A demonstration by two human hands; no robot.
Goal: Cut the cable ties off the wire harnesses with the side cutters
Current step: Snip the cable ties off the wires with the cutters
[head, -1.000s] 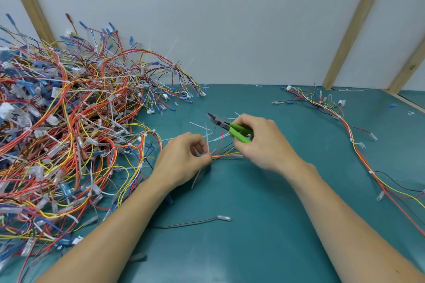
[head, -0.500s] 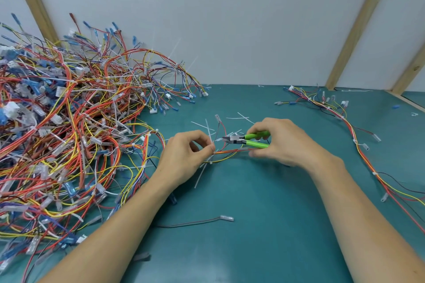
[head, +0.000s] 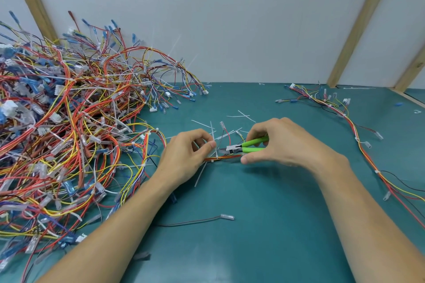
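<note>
The left hand (head: 188, 154) pinched the white cable tie (head: 215, 153) on the wire harness (head: 226, 158) above the tabletop (head: 264, 225). The right hand (head: 282, 142) gripped the side cutters (head: 243, 147), tips just beside it. The blades should probably catch only the tie, sparing the wires.

Green-handled side cutters with small grey metal jaws (head: 243, 146) sit mid-table, handles to the right, nose pointing left at a white plastic cable tie (head: 215, 150) and just beside it. The tie wraps a thin bundle of orange, red and yellow wires (head: 226, 158) lying roughly level, its long tail standing up and another strip slanting down to the table. A big tangled heap of red, yellow, orange and blue wire harnesses with clear and blue connectors (head: 69, 135) fills the left side. One long harness of the same colours (head: 358, 142) trails down the right. Loose white cut tie strips (head: 241, 115) lie behind the cutters.
</note>
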